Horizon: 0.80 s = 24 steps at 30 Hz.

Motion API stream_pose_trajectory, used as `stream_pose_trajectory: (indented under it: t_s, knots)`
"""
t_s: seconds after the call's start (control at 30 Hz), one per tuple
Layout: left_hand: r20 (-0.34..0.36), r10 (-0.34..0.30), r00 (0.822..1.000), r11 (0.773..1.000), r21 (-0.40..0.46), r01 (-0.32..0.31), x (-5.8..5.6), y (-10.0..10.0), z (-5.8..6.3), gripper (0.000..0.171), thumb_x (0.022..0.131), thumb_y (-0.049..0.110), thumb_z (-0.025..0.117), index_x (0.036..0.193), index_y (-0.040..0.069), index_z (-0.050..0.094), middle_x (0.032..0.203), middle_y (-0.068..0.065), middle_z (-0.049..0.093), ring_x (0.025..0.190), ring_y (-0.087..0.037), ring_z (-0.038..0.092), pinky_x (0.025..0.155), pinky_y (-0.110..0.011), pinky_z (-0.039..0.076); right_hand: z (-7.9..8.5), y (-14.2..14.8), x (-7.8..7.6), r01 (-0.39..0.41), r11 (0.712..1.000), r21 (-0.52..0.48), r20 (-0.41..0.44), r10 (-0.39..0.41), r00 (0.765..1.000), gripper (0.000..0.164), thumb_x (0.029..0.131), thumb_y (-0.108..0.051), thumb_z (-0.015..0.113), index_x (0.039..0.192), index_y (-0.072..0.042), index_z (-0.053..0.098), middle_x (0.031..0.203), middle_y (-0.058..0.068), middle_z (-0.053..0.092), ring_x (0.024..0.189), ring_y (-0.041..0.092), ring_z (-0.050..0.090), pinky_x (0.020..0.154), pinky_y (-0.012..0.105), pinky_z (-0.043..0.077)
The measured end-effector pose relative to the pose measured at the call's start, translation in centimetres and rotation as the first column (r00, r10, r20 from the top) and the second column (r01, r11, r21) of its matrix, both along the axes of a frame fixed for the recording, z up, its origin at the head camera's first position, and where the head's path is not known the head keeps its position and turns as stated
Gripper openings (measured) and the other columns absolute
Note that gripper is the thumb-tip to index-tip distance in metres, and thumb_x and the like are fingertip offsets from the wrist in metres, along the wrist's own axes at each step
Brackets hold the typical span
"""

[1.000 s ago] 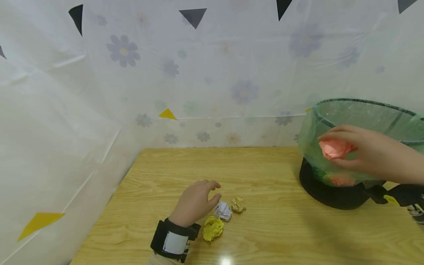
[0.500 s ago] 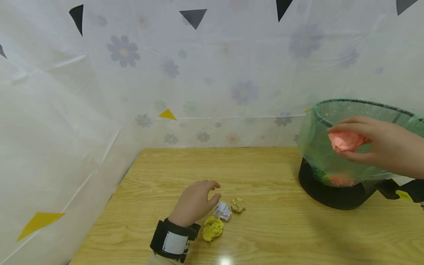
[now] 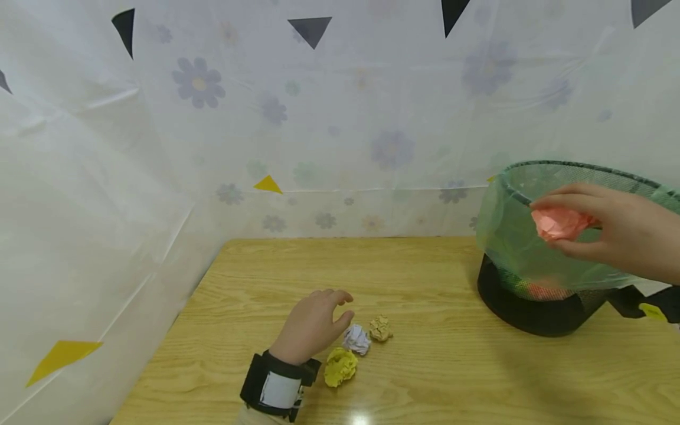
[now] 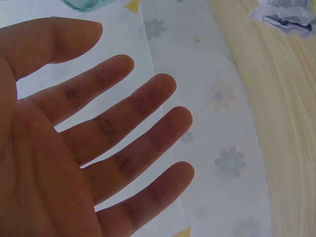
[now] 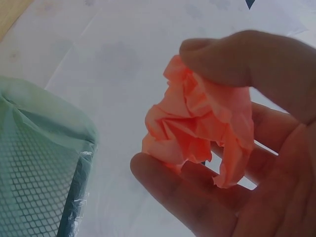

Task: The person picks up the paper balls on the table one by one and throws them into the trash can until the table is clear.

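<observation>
My right hand (image 3: 616,227) pinches a crumpled pink paper ball (image 3: 562,224) between thumb and fingers, over the near side of a mesh wastebasket (image 3: 531,316) lined with a green bag (image 3: 504,236). In the right wrist view the paper ball (image 5: 197,118) is gripped by thumb and fingertips, and the basket's rim (image 5: 79,182) lies to the left. My left hand (image 3: 310,324) is held over the table with fingers relaxed and nothing in them; its spread fingers show in the left wrist view. Near it sit a white paper ball (image 3: 356,339), a yellow one (image 3: 340,367) and a tan one (image 3: 380,328).
The wooden table (image 3: 425,378) reaches back to a white flowered sheet (image 3: 340,118) with black and yellow triangles on it. Something reddish (image 3: 547,291) shows through the basket's mesh low down. Black bands are worn on both wrists.
My right hand has moved right and slightly up with the pink paper ball, now nearer the basket's opening. The left hand and the paper balls on the table have stayed in place.
</observation>
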<state>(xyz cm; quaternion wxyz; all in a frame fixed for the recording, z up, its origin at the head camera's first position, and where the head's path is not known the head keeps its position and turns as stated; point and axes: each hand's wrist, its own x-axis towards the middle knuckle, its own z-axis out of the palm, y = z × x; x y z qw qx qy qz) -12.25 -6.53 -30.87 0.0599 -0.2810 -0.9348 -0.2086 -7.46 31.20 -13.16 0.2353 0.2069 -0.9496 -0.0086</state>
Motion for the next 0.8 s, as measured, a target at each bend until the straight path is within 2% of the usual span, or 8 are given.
stream_pose_trajectory:
  t_s: [0.2, 0.33, 0.5, 0.67, 0.8]
  knots:
    - [-0.002, -0.002, 1.0, 1.0, 0.007, 0.002, 0.0, 0.0, 0.0, 0.027, 0.091, 0.033, 0.059, 0.111, 0.017, 0.066, 0.102, -0.001, 0.066, 0.087, -0.017, 0.06, 0.07, -0.032, 0.049, 0.1, 0.2, 0.0, 0.021, 1.0, -0.008, 0.001, -0.021, 1.0, 0.062, 0.052, -0.001, 0.087, 0.11, 0.0, 0.063, 0.103, 0.017, 0.056, 0.067, 0.024, 0.057, 0.048, 0.026, 0.044]
    - [-0.01, -0.005, 1.0, 1.0, 0.01, 0.005, 0.1, -0.1, 0.1, 0.027, 0.091, 0.033, 0.059, 0.111, 0.017, 0.066, 0.102, -0.001, 0.066, 0.087, -0.017, 0.06, 0.07, -0.032, 0.049, 0.3, 0.5, -0.1, -0.006, 1.0, 0.005, -0.033, 0.006, 0.999, 0.065, 0.049, 0.001, 0.087, 0.109, 0.001, 0.063, 0.101, 0.017, 0.056, 0.065, 0.023, 0.055, 0.047, 0.025, 0.044]
    - [-0.011, -0.007, 1.0, 1.0, 0.013, 0.007, 0.1, -0.1, 0.2, 0.027, 0.091, 0.033, 0.059, 0.111, 0.017, 0.066, 0.102, -0.002, 0.066, 0.087, -0.017, 0.06, 0.069, -0.032, 0.049, 0.6, 0.9, -0.3, -0.037, 0.999, 0.01, -0.061, 0.038, 0.997, 0.067, 0.044, 0.006, 0.085, 0.107, 0.001, 0.064, 0.1, 0.016, 0.057, 0.068, 0.026, 0.054, 0.047, 0.024, 0.044]
    - [-0.003, -0.005, 1.0, 1.0, 0.011, 0.005, 0.1, -0.1, 0.2, 0.027, 0.091, 0.033, 0.059, 0.111, 0.017, 0.065, 0.103, -0.003, 0.066, 0.088, -0.018, 0.06, 0.07, -0.032, 0.049, 0.7, 1.2, -0.4, -0.039, 0.999, -0.007, -0.061, 0.039, 0.997, 0.068, 0.043, 0.008, 0.085, 0.108, 0.0, 0.064, 0.101, 0.015, 0.057, 0.071, 0.025, 0.053, 0.049, 0.02, 0.043]
    - [-0.001, -0.004, 1.0, 1.0, 0.008, 0.004, 0.1, -0.1, 0.1, 0.027, 0.091, 0.033, 0.059, 0.111, 0.017, 0.066, 0.104, -0.003, 0.066, 0.089, -0.018, 0.06, 0.07, -0.033, 0.049, 0.7, 1.4, -0.4, -0.033, 0.999, -0.01, -0.058, 0.032, 0.998, 0.069, 0.043, 0.008, 0.085, 0.109, 0.001, 0.063, 0.103, 0.017, 0.056, 0.073, 0.029, 0.053, 0.048, 0.022, 0.043]
